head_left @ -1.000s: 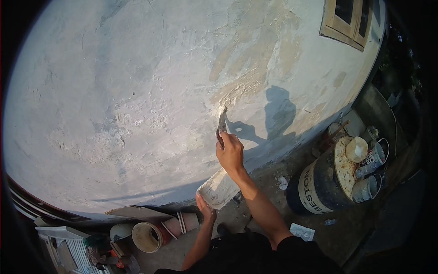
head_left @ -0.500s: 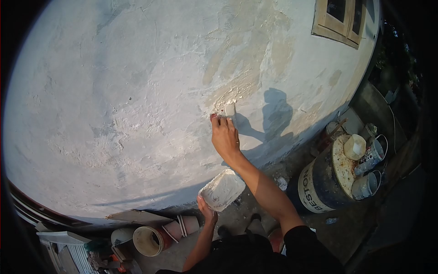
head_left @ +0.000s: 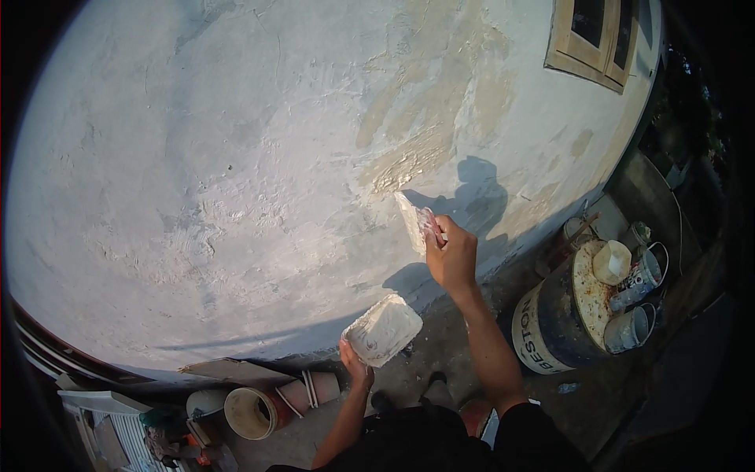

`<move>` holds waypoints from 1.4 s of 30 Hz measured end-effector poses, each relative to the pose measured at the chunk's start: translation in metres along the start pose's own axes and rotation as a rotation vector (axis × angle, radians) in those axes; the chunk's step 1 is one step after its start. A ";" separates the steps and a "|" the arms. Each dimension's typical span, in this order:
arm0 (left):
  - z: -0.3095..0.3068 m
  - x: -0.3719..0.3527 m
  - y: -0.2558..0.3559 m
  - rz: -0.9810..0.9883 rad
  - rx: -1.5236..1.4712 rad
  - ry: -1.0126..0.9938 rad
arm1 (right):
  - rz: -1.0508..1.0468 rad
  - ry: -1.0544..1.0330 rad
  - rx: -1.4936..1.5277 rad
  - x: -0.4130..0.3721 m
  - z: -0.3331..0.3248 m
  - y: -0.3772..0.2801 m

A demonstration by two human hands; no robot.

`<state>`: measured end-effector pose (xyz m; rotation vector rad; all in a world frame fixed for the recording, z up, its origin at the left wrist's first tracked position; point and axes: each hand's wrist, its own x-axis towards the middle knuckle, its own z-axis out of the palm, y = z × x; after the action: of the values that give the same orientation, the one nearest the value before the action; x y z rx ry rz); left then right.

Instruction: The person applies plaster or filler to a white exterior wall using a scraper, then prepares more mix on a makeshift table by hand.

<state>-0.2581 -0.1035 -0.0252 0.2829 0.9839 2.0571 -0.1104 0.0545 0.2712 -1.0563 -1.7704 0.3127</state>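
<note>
My right hand (head_left: pixel 454 256) is closed round the handle of a putty knife (head_left: pixel 412 222), its wide blade coated in pale filler. The blade stands close to the wall (head_left: pixel 299 157), just below a patch of fresh, ridged filler (head_left: pixel 409 167). Lower down, my left hand (head_left: pixel 355 363) grips the side of a shallow rectangular tub (head_left: pixel 383 334), whose inside is smeared with white filler. The tub is tilted so that its opening faces me. My fingers under the tub are hidden. A shadow of my head and arm falls on the wall beside the knife.
At the right a drum (head_left: pixel 543 322) carries several paint cans and a white container (head_left: pixel 611 261). Buckets (head_left: pixel 252 414) and a leaning board (head_left: pixel 240 371) lie along the wall's foot at lower left. A wooden window (head_left: pixel 590 43) is at upper right.
My right hand has drawn the putty knife back from the filler patch, down and to the right, turning the blade so its coated face shows. My left hand holds the tub almost still.
</note>
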 end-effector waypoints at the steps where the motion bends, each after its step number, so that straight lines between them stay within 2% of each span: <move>1: -0.001 0.000 0.000 0.004 0.000 -0.002 | -0.011 0.058 0.044 0.004 -0.006 0.005; 3: -0.001 0.000 0.000 -0.008 -0.020 0.005 | -0.029 0.178 0.129 0.019 -0.013 0.015; 6: 0.003 -0.001 0.002 -0.015 -0.030 -0.008 | -0.095 0.417 0.035 0.040 -0.006 0.030; 10: 0.003 -0.003 0.003 -0.007 -0.028 -0.026 | -0.104 0.440 0.153 0.050 0.037 0.044; 25: 0.003 -0.009 0.007 0.020 0.044 -0.020 | -0.450 0.290 0.191 0.001 0.109 -0.024; 28: 0.004 -0.011 0.010 0.015 0.052 -0.036 | -0.276 0.300 0.237 -0.006 0.098 -0.018; 29: 0.005 -0.012 0.011 0.009 0.021 -0.042 | -0.013 0.284 0.294 -0.009 0.090 -0.016; 30: 0.009 -0.015 0.015 0.003 -0.012 -0.047 | 0.105 0.287 0.291 -0.005 0.076 -0.015; 33: 0.011 -0.019 0.022 -0.017 -0.055 -0.044 | 0.292 0.165 1.138 0.014 0.068 0.025; 36: 0.003 -0.016 0.014 -0.017 -0.033 -0.016 | 0.502 -0.162 1.400 0.032 0.065 0.071; 40: -0.002 -0.014 0.009 0.012 0.022 -0.008 | 0.647 -0.201 1.137 0.049 0.079 0.107; 42: -0.004 -0.013 0.009 0.016 0.043 -0.010 | 0.647 -0.140 1.053 0.052 0.080 0.115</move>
<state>-0.2574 -0.1186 -0.0201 0.3242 1.0245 2.0490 -0.1258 0.1815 0.1945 -0.7628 -1.0293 1.5431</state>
